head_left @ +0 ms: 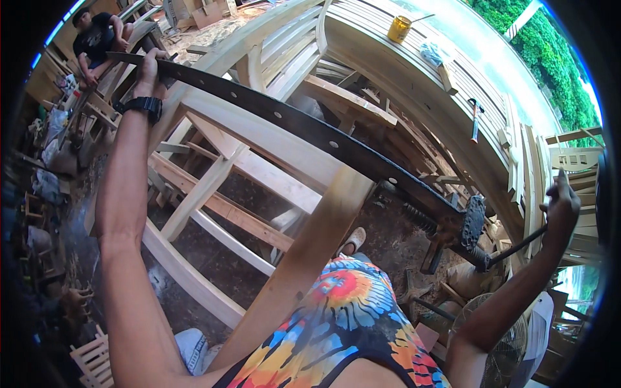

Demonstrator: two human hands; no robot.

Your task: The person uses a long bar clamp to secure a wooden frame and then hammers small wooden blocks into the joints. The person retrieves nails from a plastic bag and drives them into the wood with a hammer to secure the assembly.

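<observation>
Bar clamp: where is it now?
In the head view, the bar clamp slopes from the left hand at upper left, across the wooden frame, toward the right hand.

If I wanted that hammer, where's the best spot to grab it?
Probably by the lower part of its handle, coming from the person's side. The hammer lies with its slim handle pointing back toward the person and its head at the far end.

Left arm (123, 194) extends forward, left hand (149, 74) gripping; right arm (506, 299) bends outward, right hand (562, 205) gripping.
</observation>
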